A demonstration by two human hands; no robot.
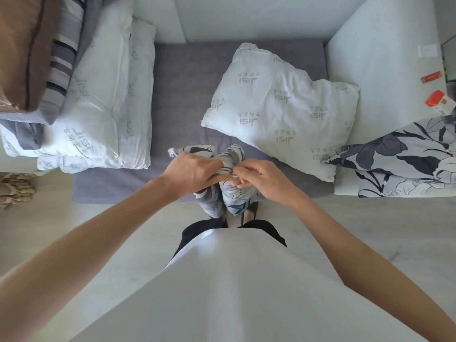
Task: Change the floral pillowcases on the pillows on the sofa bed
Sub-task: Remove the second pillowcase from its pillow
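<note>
Floral pillowcases concern three places here: the grey sofa bed (177, 77) carries a bare white logo-printed pillow (278, 109) at its middle, already stripped, with a folded grey-and-white floral pillowcase (404, 159) on the white armrest to the right. A second bunched floral pillowcase (228, 193) hangs in front of the person over the bed's front edge. The left hand (191, 172) grips its gathered top while the right hand (256, 175) pinches its edge with curled fingers (240, 177), probably working a zipper.
</note>
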